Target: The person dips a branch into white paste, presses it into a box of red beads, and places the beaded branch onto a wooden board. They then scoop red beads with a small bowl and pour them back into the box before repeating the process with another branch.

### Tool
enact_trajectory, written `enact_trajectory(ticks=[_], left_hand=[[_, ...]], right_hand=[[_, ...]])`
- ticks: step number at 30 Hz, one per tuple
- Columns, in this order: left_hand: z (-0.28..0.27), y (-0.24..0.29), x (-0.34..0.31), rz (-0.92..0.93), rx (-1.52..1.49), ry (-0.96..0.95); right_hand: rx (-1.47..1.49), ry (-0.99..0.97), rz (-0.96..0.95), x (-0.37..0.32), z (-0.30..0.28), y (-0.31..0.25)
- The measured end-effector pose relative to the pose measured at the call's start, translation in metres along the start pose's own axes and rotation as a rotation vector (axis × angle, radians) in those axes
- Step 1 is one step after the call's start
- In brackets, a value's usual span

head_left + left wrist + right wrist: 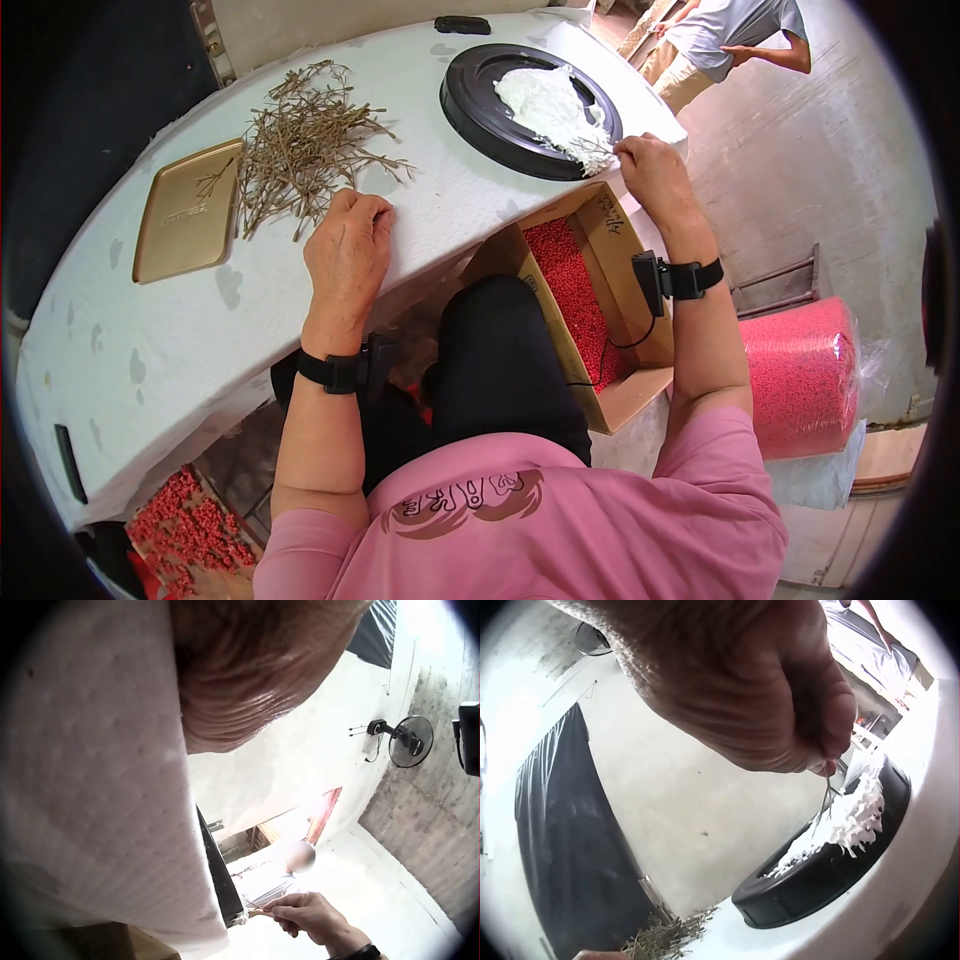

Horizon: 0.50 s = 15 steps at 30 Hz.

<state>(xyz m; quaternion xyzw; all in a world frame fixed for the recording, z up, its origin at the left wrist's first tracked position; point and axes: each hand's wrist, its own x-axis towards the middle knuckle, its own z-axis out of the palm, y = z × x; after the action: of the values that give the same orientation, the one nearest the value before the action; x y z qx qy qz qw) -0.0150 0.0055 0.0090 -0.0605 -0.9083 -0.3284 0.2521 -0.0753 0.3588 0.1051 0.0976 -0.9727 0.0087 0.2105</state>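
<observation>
Pink shirt (pixel 520 520) fills the bottom of the head view, both forearms reaching out from it over the white-covered table (pixel 200 330). Below the right wrist, under the table edge, an open cardboard box (pixel 625 260) of red beads (pixel 570 280) sits against the knee, probably so that hand can drop straight to it. Just ahead of the right fingertips lies the black tray (pixel 470 110), its near rim pulled to the table edge, heaped with white paste (pixel 545 100). Touching the left knuckles on their far side spreads the pile of twigs (pixel 300 145), with a gold tray (pixel 185 215) beyond it to the left. The left hand (pixel 348 250) rests on the cloth with fingers curled under; whether it holds anything I cannot tell. The right hand (pixel 655 175) pinches a thin twig (pixel 826 791) by its upper end, apparently so the branched tip meets the paste while the fingers keep clear of it.
</observation>
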Motion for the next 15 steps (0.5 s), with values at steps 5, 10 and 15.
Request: enact_trajectory(ticks=[5,10,15], left_hand=[[-0.001,0.001,0.000,-0.014,-0.005,-0.007],[0.000,0.001,0.000,-0.026,0.005,-0.015],[-0.002,0.002,0.000,-0.035,-0.012,-0.020]], right_hand=[[0.115,0.226,0.001,0.014,-0.004,-0.008],[0.160,0.297,-0.055,0.041,0.033,-0.012],[-0.067,0.062,-0.055,0.052,0.059,-0.012]])
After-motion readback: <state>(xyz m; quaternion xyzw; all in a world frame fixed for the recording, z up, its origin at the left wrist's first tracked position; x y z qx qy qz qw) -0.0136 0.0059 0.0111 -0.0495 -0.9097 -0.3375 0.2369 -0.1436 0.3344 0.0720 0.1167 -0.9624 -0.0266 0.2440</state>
